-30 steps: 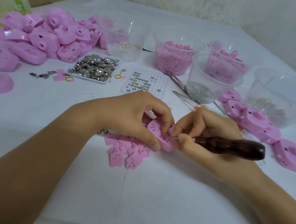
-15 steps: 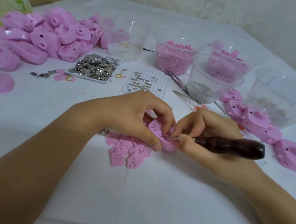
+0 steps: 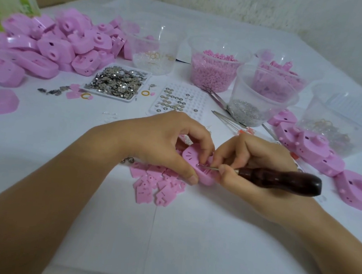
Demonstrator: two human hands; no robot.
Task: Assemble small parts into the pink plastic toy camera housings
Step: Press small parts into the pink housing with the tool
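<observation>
Head cam: the left hand (image 3: pixel 164 144) angles in from the lower left, forearm low over the white surface (image 3: pixel 188 237). Its grip is curled round a pink housing (image 3: pixel 192 160), thumb on the near edge, fingers hooked over the top. The housing sits mid-frame, right above a heap of flat pink pieces (image 3: pixel 155 183). The right hand (image 3: pixel 246 165) has its grip wrapped round a dark wooden-handled awl (image 3: pixel 282 180), with the thin metal tip touching the housing's face.

Both forearms angle inward; the left grip (image 3: pixel 162 144) pinches the pink housing (image 3: pixel 190 158), the right grip (image 3: pixel 254 161) clasps the wooden-handled tool (image 3: pixel 282 180).
</observation>
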